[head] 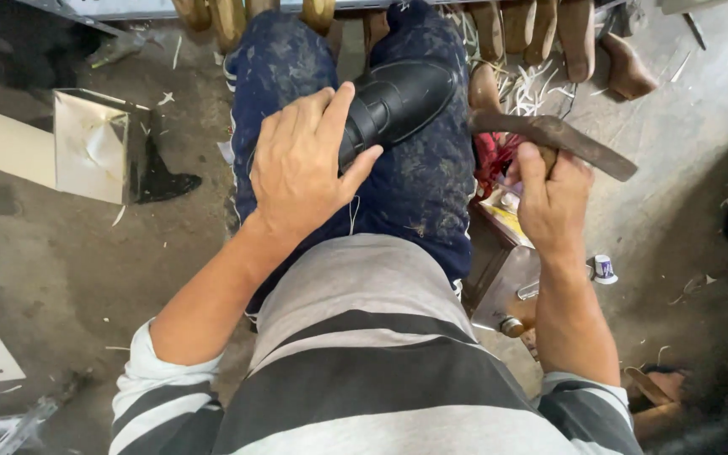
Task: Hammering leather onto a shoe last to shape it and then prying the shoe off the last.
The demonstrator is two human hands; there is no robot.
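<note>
The left hand (301, 164) covers the rear of the black shoe (398, 101) at upper centre, so its heel and opening cannot be seen. The right hand (549, 198), at centre right, hides the handle of the hammer (549, 135) inside its grip; only the rusty head shows. Along the top edge, the row of wooden shoe lasts (541, 29) is cut off partway up. The small white container (604, 270) at right is too small to tell. The striped shirt (364, 371) runs off the bottom edge, and a metal strip (10, 425) at lower left is blurred.
</note>
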